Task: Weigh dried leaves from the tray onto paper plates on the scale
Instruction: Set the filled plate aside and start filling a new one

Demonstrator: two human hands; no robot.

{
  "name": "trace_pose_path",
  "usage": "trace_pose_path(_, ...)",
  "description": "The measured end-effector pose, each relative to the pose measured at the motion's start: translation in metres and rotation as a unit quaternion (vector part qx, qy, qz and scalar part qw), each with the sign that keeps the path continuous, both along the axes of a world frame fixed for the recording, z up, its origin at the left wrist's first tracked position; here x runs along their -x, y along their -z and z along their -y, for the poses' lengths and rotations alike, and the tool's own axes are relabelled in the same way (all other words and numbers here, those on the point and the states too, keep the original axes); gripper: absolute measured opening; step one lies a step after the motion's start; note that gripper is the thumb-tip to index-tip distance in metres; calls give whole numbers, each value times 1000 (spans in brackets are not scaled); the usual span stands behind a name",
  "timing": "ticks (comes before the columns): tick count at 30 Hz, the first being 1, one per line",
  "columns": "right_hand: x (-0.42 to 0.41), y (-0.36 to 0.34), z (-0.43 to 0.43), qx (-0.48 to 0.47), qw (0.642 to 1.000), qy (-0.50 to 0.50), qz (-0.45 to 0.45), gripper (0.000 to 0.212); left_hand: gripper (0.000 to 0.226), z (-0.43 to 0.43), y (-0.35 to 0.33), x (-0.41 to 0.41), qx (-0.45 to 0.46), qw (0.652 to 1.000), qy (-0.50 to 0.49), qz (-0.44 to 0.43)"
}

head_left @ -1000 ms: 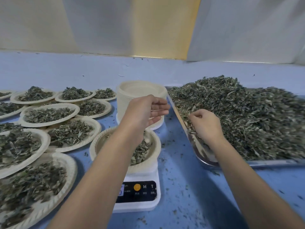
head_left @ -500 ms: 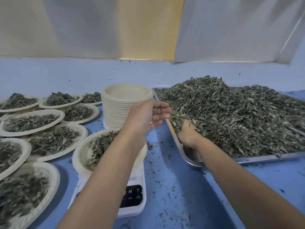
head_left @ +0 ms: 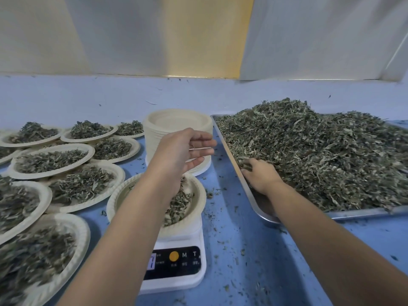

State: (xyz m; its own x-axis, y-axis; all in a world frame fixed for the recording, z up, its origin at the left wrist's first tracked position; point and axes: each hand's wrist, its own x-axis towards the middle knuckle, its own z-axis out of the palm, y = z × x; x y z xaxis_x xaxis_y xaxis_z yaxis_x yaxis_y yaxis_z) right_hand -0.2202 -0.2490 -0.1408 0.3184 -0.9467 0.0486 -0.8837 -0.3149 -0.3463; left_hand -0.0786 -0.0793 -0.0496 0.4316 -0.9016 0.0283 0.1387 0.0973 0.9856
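Topping-up step, head view. Left hand (head_left: pixel 183 151) hovers over part-filled plate (head_left: pixel 199 193) on scale (head_left: pixel 176 281), fingers loose, holding nothing. Right hand (head_left: pixel 260 175) in tray (head_left: pixel 227 146), fingers curled round pinch of leaves (head_left: pixel 320 155). Next, likely: carry pinch to plate, check readout.

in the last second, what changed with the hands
The right hand sank lower by the left rim of the tray, its fingers now curling into the dried leaves. The left hand stays open above the paper plate on the scale.
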Motion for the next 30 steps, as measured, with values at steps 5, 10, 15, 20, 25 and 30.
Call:
trace_pose_path(5,-3,-1,-2,31,997,-62,-14,46,26,-2,2,-8,-1,1000,-2,0)
trace_pose_path(10,-6,-2,-3,65,993,-85,-52,35,26,-1,3,-11,-5,1000,-8,-9)
trace_pose_path(15,-6,-4,-8,41,991,-107,-67,44,25,-1,5,-10,-6,1000,3,-5)
trace_pose_path(20,-6,-11,-15,84,993,-63,-61,30,25,-2,6,-11,-9,1000,0,-5)
trace_pose_path(25,-2,-15,-17,116,993,-14,-28,30,24,-3,5,-10,-10,1000,-1,-6)
trace_pose_path(30,0,-13,-18,90,994,3,55,30,24,-4,5,-11,-11,1000,-4,-10)
